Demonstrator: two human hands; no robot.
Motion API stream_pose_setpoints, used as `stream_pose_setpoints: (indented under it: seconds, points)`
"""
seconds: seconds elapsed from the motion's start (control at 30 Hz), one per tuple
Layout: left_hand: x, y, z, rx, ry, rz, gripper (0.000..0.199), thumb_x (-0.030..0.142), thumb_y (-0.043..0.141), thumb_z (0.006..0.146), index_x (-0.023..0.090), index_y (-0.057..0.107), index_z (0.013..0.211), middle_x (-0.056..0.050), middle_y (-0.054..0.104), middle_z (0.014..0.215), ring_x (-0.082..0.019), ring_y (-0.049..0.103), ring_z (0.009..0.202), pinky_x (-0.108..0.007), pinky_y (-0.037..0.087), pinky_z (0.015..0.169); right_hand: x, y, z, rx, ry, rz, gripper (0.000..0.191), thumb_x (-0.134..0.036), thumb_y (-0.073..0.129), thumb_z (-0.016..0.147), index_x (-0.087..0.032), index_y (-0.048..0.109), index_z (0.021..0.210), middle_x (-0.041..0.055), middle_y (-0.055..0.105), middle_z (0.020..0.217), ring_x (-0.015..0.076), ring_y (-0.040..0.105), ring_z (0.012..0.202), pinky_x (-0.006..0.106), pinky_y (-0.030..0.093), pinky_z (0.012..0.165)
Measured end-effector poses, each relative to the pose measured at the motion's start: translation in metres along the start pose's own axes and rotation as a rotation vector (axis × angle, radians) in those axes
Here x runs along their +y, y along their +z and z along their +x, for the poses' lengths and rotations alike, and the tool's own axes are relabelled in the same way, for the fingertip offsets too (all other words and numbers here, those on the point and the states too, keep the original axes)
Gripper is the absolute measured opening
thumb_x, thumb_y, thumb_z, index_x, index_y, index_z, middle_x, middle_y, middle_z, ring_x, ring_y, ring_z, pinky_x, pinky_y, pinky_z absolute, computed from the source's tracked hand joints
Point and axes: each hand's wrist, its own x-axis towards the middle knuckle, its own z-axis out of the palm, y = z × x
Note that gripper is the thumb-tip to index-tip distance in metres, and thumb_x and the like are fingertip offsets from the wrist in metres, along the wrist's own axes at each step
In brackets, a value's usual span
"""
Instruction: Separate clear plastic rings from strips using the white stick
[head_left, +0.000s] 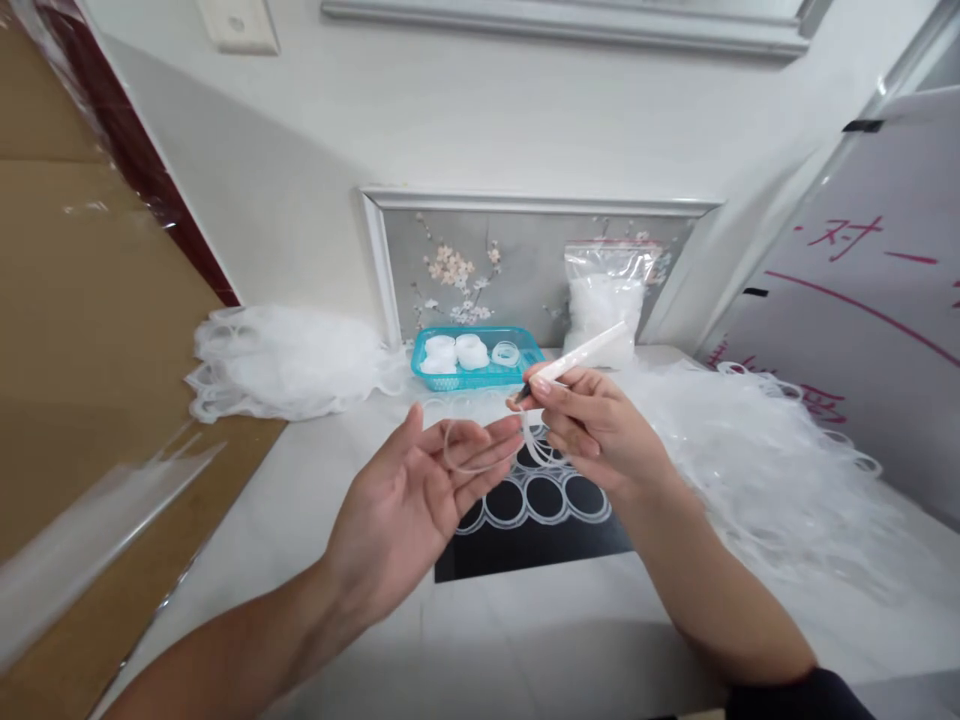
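My left hand (420, 495) is palm up with its fingers stretched out, and a thin translucent ring (480, 470) rests across the fingers. My right hand (600, 420) holds a white pen-like tool (581, 355) with a dark tip; several clear rings (541, 445) hang at its fingers. Below both hands lies a black mat (525, 555) bearing a sheet of joined translucent rings (504, 503). Behind them a blue tray (480, 379) contains stacks of white rings (471, 351).
A pile of translucent ring sheets (281, 362) lies at the left and a larger pile (772, 470) spreads at the right. A filled zip bag (606, 300) leans on the back wall. Cardboard (90, 300) borders the left side; a whiteboard (877, 300) stands at the right.
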Motion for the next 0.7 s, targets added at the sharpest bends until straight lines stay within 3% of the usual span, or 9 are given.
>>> stream_pose_setpoints:
  seconds: [0.13,0.33,0.6,0.7]
  points:
    - [-0.002,0.004,-0.012,-0.037,-0.035,-0.091,0.039,0.039,0.041,0.101,0.012,0.069,0.093,-0.013,0.066,0.121,-0.024,0.055,0.125,-0.035,0.043,0.108,0.001,-0.003,-0.001,-0.017,0.045,0.024,0.019,-0.034,0.080,0.071,-0.018,0.070,0.074,0.0024,0.074,0.073,-0.0029,0.022,0.029,0.018,0.010,0.029]
    - [-0.003,0.001,-0.015,0.001,-0.099,-0.139,0.043,0.039,0.039,0.101,0.011,0.071,0.099,-0.013,0.067,0.121,-0.024,0.055,0.125,-0.033,0.046,0.106,0.000,-0.001,-0.005,-0.049,0.106,0.057,0.018,-0.033,0.078,0.073,-0.017,0.069,0.072,0.0014,0.073,0.070,-0.0031,0.022,0.029,0.018,0.008,0.031]
    - [-0.003,0.002,-0.019,-0.024,-0.078,-0.115,0.041,0.030,0.034,0.103,0.011,0.070,0.100,-0.013,0.065,0.125,-0.024,0.053,0.126,-0.033,0.046,0.106,0.008,-0.007,-0.002,-0.096,0.182,0.088,0.019,-0.034,0.078,0.072,-0.017,0.068,0.069,-0.0042,0.059,0.053,0.0001,0.028,0.035,0.017,0.021,0.035]
    - [-0.003,0.002,-0.020,-0.020,-0.073,-0.112,0.041,0.029,0.033,0.103,0.011,0.070,0.100,-0.014,0.065,0.124,-0.024,0.055,0.124,-0.033,0.046,0.105,0.010,-0.008,-0.002,-0.095,0.237,0.112,0.023,-0.036,0.081,0.069,-0.016,0.069,0.067,-0.0028,0.060,0.057,0.0009,0.032,0.038,0.015,0.021,0.034]
